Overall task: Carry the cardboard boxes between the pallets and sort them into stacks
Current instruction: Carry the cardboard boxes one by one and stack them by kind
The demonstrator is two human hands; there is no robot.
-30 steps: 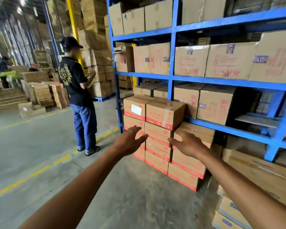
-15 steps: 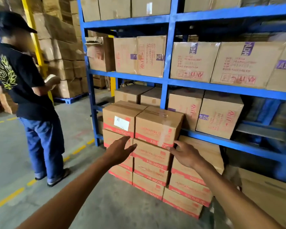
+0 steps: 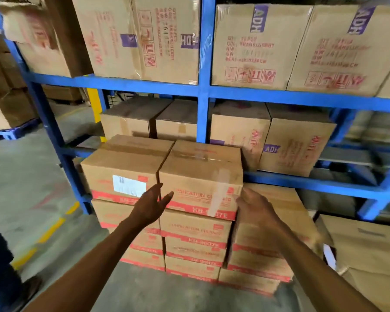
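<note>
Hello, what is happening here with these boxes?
A person reaches with both bare hands toward the top right box of a floor stack in front of a blue rack. The left hand is open at the box's left front edge, and the right hand is open near its right corner. Neither hand grips it yet. The box lies beside a labelled box.

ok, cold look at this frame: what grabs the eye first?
Two bare hands, left hand and right hand, open at either side of the top right box on the red-banded stack at centre. Behind it, the bright blue rack holds larger ADH-marked cartons.
</note>
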